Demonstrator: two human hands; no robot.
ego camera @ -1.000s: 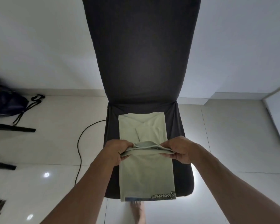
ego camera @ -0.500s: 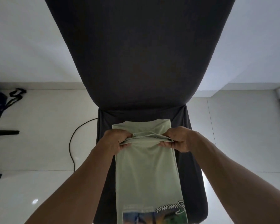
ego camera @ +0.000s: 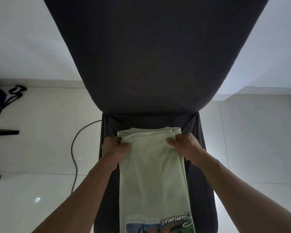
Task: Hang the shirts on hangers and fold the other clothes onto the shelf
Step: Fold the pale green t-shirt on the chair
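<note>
White floor tiles [ego camera: 40, 148] surround a dark chair [ego camera: 149, 64]; on its seat, left hand [ego camera: 114, 148] and right hand [ego camera: 185, 146] pinch the pale-green T-shirt's [ego camera: 151, 174] folded edge.

A pale green T-shirt [ego camera: 151, 174] lies lengthwise on the dark chair seat [ego camera: 202, 182], far end folded over, print nearest.

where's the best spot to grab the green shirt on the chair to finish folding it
Probably the far folded edge of the green shirt, at its two corners, coming from the sides. The left hand and right hand pinch there now, keeping the stacked layers together.
</note>
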